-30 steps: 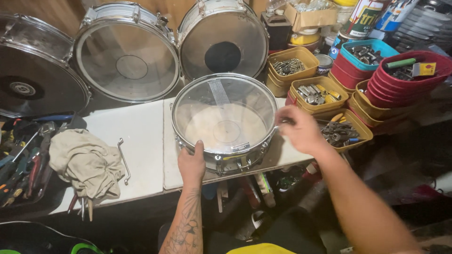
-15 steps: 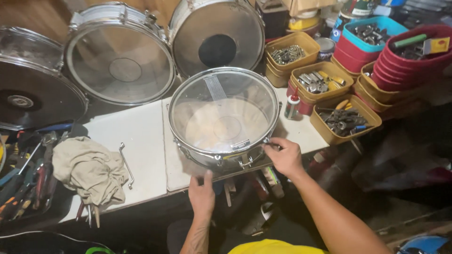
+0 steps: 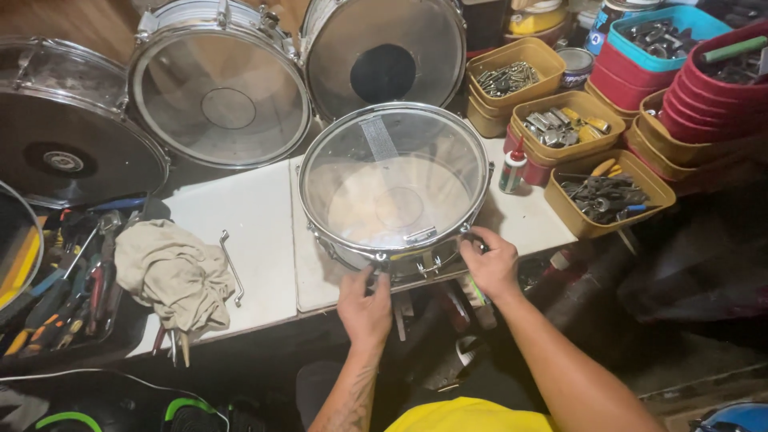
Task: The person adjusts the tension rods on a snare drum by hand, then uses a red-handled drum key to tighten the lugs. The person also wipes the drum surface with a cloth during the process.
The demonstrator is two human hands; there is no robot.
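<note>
A snare drum [image 3: 392, 188] with a clear head and a chrome rim rests on the white table [image 3: 248, 232], its near side at the table's front edge. My left hand [image 3: 364, 308] grips the near rim at the lower left of the drum. My right hand [image 3: 490, 262] holds the rim and a metal lug at the lower right. Both hands have fingers curled onto the shell. A strip of tape crosses the far part of the drum head.
Three more drums [image 3: 220, 88] lean behind the table. A crumpled beige rag [image 3: 172, 272] and a bent metal tool [image 3: 232, 268] lie left. Tan trays of hardware [image 3: 604, 192], red bins [image 3: 720, 88] and a small glue bottle [image 3: 512, 170] stand right. Hand tools [image 3: 56, 296] fill a tray at far left.
My left hand slid down and right along the near rim. My right hand moved from the drum's right side to its near right edge. The drum sits closer to the front edge.
</note>
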